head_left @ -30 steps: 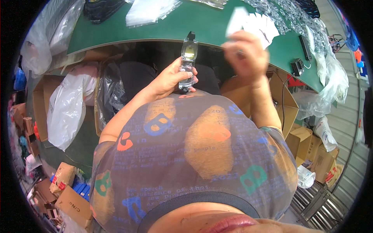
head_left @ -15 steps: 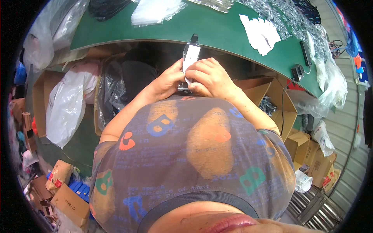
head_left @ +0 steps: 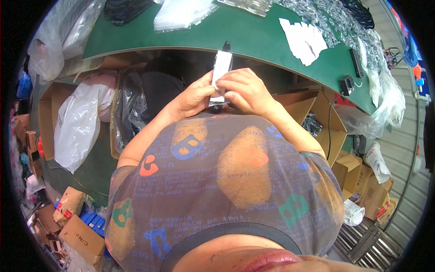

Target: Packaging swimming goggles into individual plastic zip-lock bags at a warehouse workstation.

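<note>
Close to my body, at the table's front edge, a narrow clear plastic packet [head_left: 216,103] with a black tip [head_left: 226,46] points away from me. Along it lies a white paper strip [head_left: 222,65]. My left hand [head_left: 195,96] is closed round the packet's left side, its thumb near the strip. From the right, the fingers of my right hand [head_left: 244,89] pinch the strip's edge. What is inside the packet I cannot make out.
On the green table [head_left: 253,38] lie white paper strips [head_left: 304,43], clear bags [head_left: 183,14], a heap of clear plastic packets [head_left: 312,20] and a black plug adapter [head_left: 347,85]. Open cardboard boxes [head_left: 333,122] stand right; a white plastic bag [head_left: 77,124] hangs over a box left.
The paper strip's lower end, curled up before, now lies straighter along the packet. My right hand's fingers have shifted slightly; my left hand keeps its hold.
</note>
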Motion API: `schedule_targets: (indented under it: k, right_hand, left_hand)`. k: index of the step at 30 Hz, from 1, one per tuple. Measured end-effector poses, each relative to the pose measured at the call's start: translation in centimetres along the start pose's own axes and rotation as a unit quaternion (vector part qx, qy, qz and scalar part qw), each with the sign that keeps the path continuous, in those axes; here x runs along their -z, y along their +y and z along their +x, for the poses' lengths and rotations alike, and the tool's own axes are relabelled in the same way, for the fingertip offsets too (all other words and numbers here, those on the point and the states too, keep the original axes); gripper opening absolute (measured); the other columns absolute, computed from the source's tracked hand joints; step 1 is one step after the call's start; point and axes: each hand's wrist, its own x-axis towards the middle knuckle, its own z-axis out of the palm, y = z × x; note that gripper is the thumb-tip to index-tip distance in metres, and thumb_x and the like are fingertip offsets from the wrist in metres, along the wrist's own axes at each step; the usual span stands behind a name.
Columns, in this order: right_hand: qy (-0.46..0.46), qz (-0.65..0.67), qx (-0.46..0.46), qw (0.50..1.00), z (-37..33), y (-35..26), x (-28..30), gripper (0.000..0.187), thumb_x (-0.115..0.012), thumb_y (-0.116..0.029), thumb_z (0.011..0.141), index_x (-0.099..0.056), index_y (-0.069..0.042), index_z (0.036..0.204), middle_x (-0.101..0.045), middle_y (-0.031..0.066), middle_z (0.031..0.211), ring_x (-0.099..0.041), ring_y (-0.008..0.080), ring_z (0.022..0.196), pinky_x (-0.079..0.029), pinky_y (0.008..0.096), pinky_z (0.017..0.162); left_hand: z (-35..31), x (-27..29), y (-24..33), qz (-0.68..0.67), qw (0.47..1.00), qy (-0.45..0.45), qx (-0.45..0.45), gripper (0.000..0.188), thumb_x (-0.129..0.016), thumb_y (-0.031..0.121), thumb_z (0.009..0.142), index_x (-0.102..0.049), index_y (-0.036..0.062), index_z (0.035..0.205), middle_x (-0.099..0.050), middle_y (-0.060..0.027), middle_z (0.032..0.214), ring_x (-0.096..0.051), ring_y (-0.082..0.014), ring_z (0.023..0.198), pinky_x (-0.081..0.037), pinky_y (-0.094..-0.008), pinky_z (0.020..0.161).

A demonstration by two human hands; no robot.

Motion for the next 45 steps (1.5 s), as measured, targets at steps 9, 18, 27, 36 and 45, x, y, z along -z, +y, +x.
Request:
schedule_targets:
  k: [9, 18, 27, 36, 45]
  right_hand:
    - [0.066, 0.760, -0.438, 0.475, -0.9, 1.6, -4.0, 0.043, -0.053, -0.056, 0.102, -0.060, -0.014, 0.113, -0.061, -0.0010, 0.086, -0.067, 0.0194, 0.087, -0.058, 0.0462, 0.083]
    - [0.134, 0.820, -0.296, 0.472, 0.0, 3.2, -0.7, 0.026, -0.072, -0.028, 0.095, -0.065, -0.010, 0.113, -0.068, 0.0103, 0.118, -0.063, 0.0303, 0.120, -0.054, 0.0490, 0.101]
    - [0.184, 0.169, -0.086, 0.965, 7.2, 1.8, 4.4, 0.027, -0.074, -0.008, 0.093, -0.064, 0.001, 0.116, -0.068, 0.0062, 0.101, -0.065, 0.0147, 0.092, -0.053, 0.0298, 0.084]
    - [0.283, 0.050, -0.156, 0.945, 7.5, 3.9, -1.0, 0.028, -0.079, -0.009, 0.087, -0.068, -0.001, 0.112, -0.054, 0.0043, 0.093, -0.055, 0.0146, 0.079, -0.048, 0.0288, 0.072]
    - [0.313, 0.040, -0.157, 0.936, 5.9, 4.0, -2.2, 0.030, -0.079, -0.011, 0.088, -0.069, -0.004, 0.116, -0.058, 0.0051, 0.102, -0.058, 0.0139, 0.084, -0.051, 0.0271, 0.076]
  left_hand:
    - [-0.9, -3.5, 4.7, -0.060, 0.997, -0.051, -0.012, 0.053, -0.063, 0.006, 0.085, -0.048, -0.0020, 0.136, -0.061, -0.0160, 0.120, -0.068, -0.0262, 0.101, -0.063, -0.0373, 0.079]
    - [-0.7, -0.2, 7.1, 0.032, 0.990, 0.021, -0.137, 0.052, -0.060, 0.002, 0.087, -0.047, 0.0020, 0.137, -0.062, -0.0131, 0.120, -0.066, -0.0254, 0.108, -0.062, -0.0427, 0.086]
    - [0.9, -0.2, 3.6, 0.192, 0.965, 0.108, -0.144, 0.078, -0.054, -0.002, 0.083, -0.031, 0.0107, 0.156, -0.061, -0.0072, 0.110, -0.064, -0.0176, 0.099, -0.058, -0.0323, 0.081]
    - [-0.3, -2.9, 3.9, 0.161, 0.985, 0.039, -0.046, 0.082, -0.061, 0.000, 0.092, -0.020, 0.0095, 0.162, -0.060, -0.0075, 0.109, -0.066, -0.0174, 0.097, -0.057, -0.0334, 0.083]
    - [-0.8, -2.0, 4.7, 0.176, 0.982, 0.048, -0.057, 0.078, -0.064, 0.005, 0.086, -0.030, 0.0089, 0.156, -0.060, -0.0071, 0.109, -0.066, -0.0168, 0.095, -0.060, -0.0296, 0.074]
